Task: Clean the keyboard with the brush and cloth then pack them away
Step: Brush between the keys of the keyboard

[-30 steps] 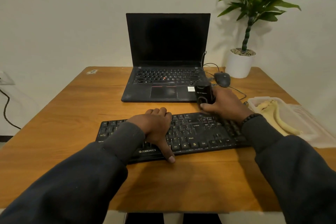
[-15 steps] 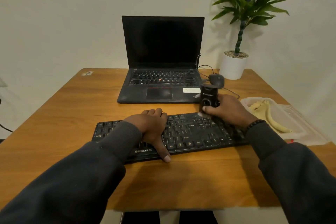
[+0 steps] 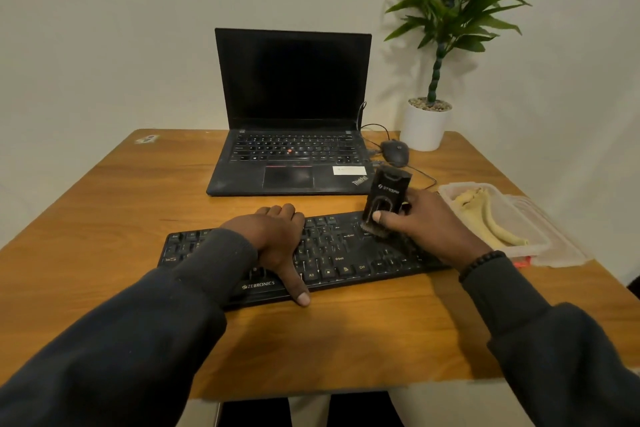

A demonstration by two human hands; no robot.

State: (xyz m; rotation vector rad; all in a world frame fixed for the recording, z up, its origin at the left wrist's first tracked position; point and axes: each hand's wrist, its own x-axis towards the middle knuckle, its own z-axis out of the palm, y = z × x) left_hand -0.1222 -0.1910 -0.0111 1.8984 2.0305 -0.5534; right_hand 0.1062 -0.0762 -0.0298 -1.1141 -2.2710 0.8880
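My left hand (image 3: 273, 239) lies flat on the middle of the black Zebronics keyboard (image 3: 332, 253), fingers straight, thumb reaching over its near edge. My right hand (image 3: 426, 222) grips the black brush (image 3: 386, 199) upright, thumb on its front, bristles touching the keys at the far right. The yellow cloth (image 3: 485, 218) lies in the clear plastic container (image 3: 540, 243), right of the keyboard on the wooden table (image 3: 104, 211).

Keyboard (image 3: 346, 253): "ZEBRONICS" in white on the front edge; key legends "Alt", "Ctrl", "Shift" readable. Laptop (image 3: 291, 163): "ThinkPad" on the right palm rest, beside a white sticker with illegible print. Brush (image 3: 386, 199): white logo, blurred, unreadable.
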